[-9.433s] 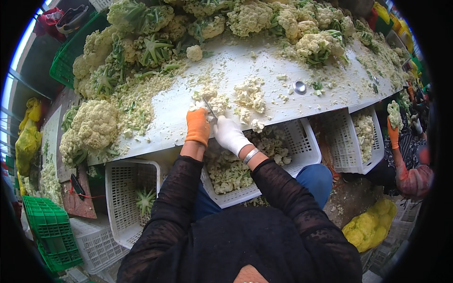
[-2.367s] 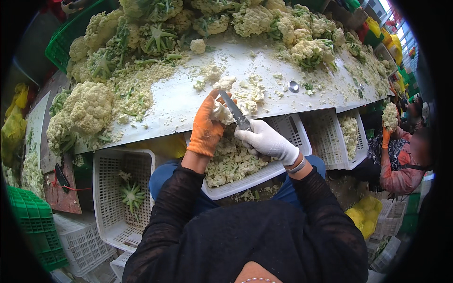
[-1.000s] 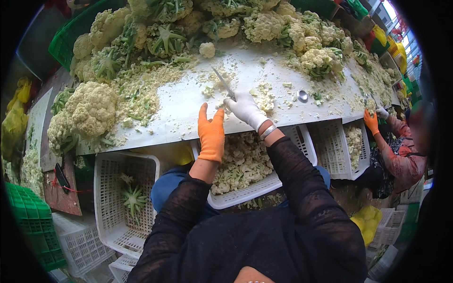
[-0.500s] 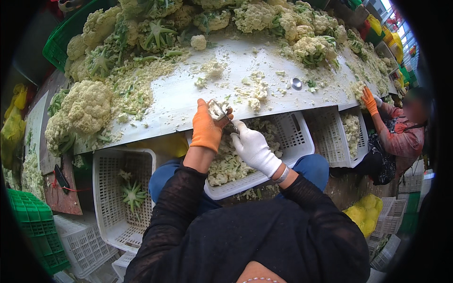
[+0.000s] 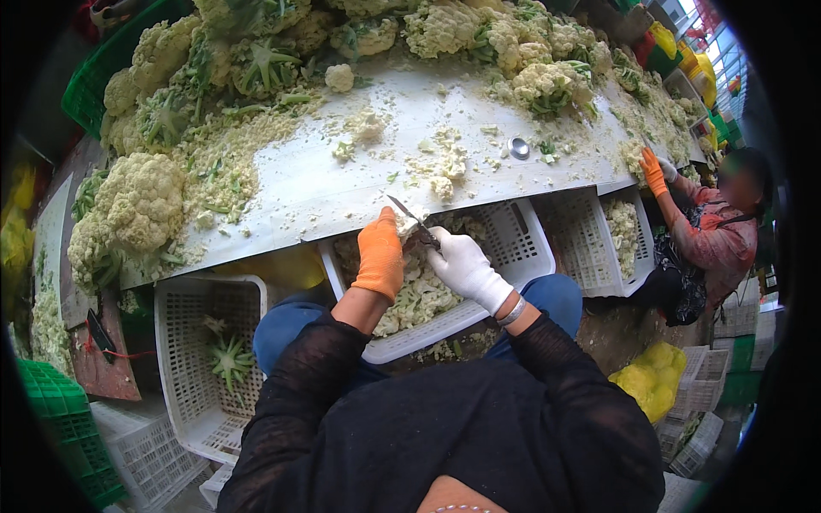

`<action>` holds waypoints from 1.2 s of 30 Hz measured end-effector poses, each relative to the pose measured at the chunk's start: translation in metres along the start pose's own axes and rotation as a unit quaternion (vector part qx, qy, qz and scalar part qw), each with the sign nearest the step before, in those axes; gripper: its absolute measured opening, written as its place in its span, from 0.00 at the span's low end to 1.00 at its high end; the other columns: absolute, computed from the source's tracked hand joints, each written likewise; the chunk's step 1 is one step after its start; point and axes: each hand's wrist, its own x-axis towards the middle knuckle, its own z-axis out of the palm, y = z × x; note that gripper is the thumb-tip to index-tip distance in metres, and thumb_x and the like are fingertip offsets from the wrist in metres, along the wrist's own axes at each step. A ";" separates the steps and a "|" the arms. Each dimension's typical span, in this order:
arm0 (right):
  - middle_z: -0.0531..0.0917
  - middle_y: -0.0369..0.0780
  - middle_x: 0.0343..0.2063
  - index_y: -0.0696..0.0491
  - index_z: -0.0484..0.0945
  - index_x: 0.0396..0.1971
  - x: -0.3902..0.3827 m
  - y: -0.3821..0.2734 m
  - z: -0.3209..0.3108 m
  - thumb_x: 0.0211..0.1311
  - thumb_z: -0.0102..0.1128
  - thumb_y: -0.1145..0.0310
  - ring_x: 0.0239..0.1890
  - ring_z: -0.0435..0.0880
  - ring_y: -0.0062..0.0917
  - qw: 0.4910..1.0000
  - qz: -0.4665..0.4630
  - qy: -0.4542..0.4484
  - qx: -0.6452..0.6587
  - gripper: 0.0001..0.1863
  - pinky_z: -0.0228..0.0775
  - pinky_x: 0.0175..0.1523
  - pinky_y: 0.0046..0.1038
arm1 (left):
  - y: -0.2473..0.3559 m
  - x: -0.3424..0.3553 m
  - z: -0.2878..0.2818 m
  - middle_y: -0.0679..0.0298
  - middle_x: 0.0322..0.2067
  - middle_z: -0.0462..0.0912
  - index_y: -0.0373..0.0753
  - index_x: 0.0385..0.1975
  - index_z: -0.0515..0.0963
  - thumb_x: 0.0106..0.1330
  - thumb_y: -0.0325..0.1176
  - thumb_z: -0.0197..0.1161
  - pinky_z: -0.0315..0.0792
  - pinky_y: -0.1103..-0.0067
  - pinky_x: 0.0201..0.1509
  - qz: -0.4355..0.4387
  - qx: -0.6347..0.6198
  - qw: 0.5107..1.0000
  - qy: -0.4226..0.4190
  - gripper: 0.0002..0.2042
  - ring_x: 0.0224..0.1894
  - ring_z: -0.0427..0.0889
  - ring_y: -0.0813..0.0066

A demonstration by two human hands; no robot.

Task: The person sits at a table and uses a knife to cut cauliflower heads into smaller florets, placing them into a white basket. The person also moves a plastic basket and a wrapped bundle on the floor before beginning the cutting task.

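Observation:
My left hand [image 5: 379,255], in an orange glove, is closed around a small cauliflower piece [image 5: 405,226], most of it hidden by the fingers and the blade. My right hand [image 5: 465,267], in a white glove, grips a small knife [image 5: 413,219]. Its blade points up and to the left, across the piece. Both hands are over a white plastic crate [image 5: 536,237] that holds many cut florets [image 5: 421,295]. Just beyond them lies the edge of a pale tabletop [image 5: 325,184] strewn with crumbs and loose bits.
Whole cauliflower heads [image 5: 141,195] are heaped along the table's left and far sides. A small round metal object [image 5: 518,148] lies on it. At left, another white crate [image 5: 205,427] holds a leafy stalk [image 5: 229,363]. A co-worker [image 5: 714,227] sits at right.
The knife blade has swung up and now shows above the cauliflower piece. My left hand has turned and sits slightly lower. The whole view has shifted a little.

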 end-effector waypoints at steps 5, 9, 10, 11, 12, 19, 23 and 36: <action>0.83 0.58 0.29 0.60 0.75 0.47 -0.007 0.010 0.013 0.67 0.53 0.66 0.37 0.83 0.53 0.998 0.034 0.010 0.043 0.15 0.76 0.42 0.47 | -0.025 0.003 0.000 0.63 0.31 0.82 0.30 0.41 0.81 0.77 0.40 0.55 0.70 0.77 0.34 0.163 0.086 0.983 -0.015 0.17 0.30 0.75 0.77; 0.86 0.49 0.32 0.61 0.77 0.44 -0.004 0.002 -0.019 0.66 0.56 0.65 0.31 0.87 0.35 0.907 0.244 -0.114 0.324 0.15 0.77 0.40 0.34 | -0.026 0.001 -0.002 0.51 0.48 0.86 0.26 0.55 0.77 0.74 0.37 0.58 0.74 0.77 0.55 0.198 0.169 0.965 -0.023 0.19 0.49 0.83 0.69; 0.87 0.46 0.34 0.59 0.79 0.44 -0.002 0.014 -0.023 0.66 0.56 0.64 0.36 0.87 0.32 0.935 0.220 -0.092 0.260 0.14 0.77 0.44 0.32 | -0.022 -0.010 0.002 0.49 0.49 0.85 0.26 0.55 0.77 0.74 0.37 0.59 0.74 0.77 0.56 0.192 0.211 0.958 -0.035 0.20 0.51 0.83 0.68; 0.87 0.46 0.34 0.58 0.81 0.45 -0.001 0.037 -0.021 0.66 0.56 0.64 0.40 0.87 0.33 0.973 0.152 -0.023 0.172 0.15 0.76 0.49 0.33 | -0.015 -0.018 0.007 0.48 0.51 0.84 0.27 0.56 0.77 0.74 0.38 0.59 0.73 0.77 0.57 0.188 0.251 0.948 -0.052 0.20 0.52 0.83 0.67; 0.87 0.47 0.36 0.56 0.82 0.46 0.009 0.045 -0.032 0.65 0.57 0.63 0.42 0.87 0.35 0.986 0.130 0.004 0.106 0.15 0.76 0.51 0.33 | -0.015 -0.020 0.006 0.46 0.51 0.84 0.28 0.56 0.77 0.72 0.41 0.61 0.72 0.75 0.59 0.175 0.292 0.937 -0.084 0.22 0.55 0.83 0.62; 0.78 0.49 0.56 0.56 0.76 0.59 0.141 0.088 -0.064 0.63 0.63 0.47 0.60 0.77 0.42 0.972 0.134 0.142 -0.133 0.32 0.68 0.64 0.38 | -0.007 -0.005 0.012 0.48 0.49 0.85 0.28 0.54 0.79 0.70 0.43 0.60 0.72 0.74 0.58 0.157 0.303 0.934 -0.105 0.23 0.52 0.83 0.62; 0.83 0.48 0.47 0.53 0.81 0.51 0.128 0.078 -0.036 0.61 0.66 0.47 0.52 0.82 0.42 0.986 0.089 0.100 -0.103 0.27 0.72 0.58 0.39 | 0.005 -0.009 0.007 0.50 0.46 0.86 0.28 0.52 0.80 0.71 0.42 0.60 0.73 0.74 0.55 0.102 0.230 0.966 -0.060 0.21 0.50 0.83 0.65; 0.86 0.51 0.40 0.60 0.81 0.45 0.269 -0.010 0.002 0.64 0.64 0.55 0.44 0.86 0.40 0.985 0.059 0.161 -0.018 0.22 0.75 0.52 0.35 | 0.039 0.003 -0.005 0.59 0.50 0.81 0.32 0.61 0.72 0.73 0.45 0.58 0.70 0.76 0.53 0.084 0.071 0.994 0.000 0.25 0.52 0.79 0.68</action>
